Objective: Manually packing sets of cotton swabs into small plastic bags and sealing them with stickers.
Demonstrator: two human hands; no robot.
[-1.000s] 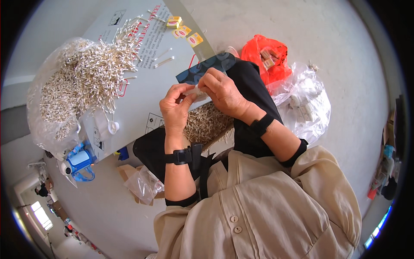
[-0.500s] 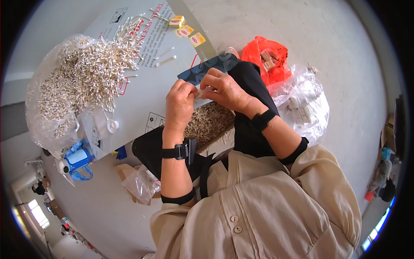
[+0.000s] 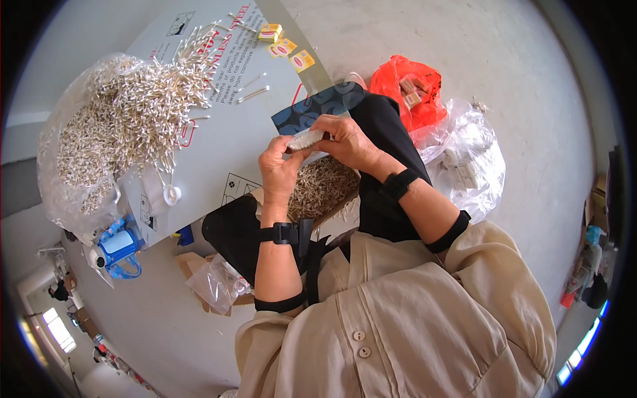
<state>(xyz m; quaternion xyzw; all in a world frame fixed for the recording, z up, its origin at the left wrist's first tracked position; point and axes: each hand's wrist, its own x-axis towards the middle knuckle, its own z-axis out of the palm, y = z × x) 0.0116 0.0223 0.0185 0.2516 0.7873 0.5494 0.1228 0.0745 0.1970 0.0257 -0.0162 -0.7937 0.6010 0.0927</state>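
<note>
My workplace: apparently a hand-packing workshop, with plain grey floor (image 3: 537, 132), one broad grey table (image 3: 229, 142) before me, loose cotton swabs (image 3: 136, 116) heaped in a clear bag (image 3: 70, 209), small yellow boxes (image 3: 270, 32), and an open cardboard carton (image 3: 188, 265).

whitish bundle (image 3: 306, 140), circle-patterned dark blue sheet (image 3: 315, 108), red bag (image 3: 426, 111), beige shirt (image 3: 411, 305), black trousers (image 3: 390, 132)

Soft brightness, glaring window (image 3: 60, 329), bent edges
</note>
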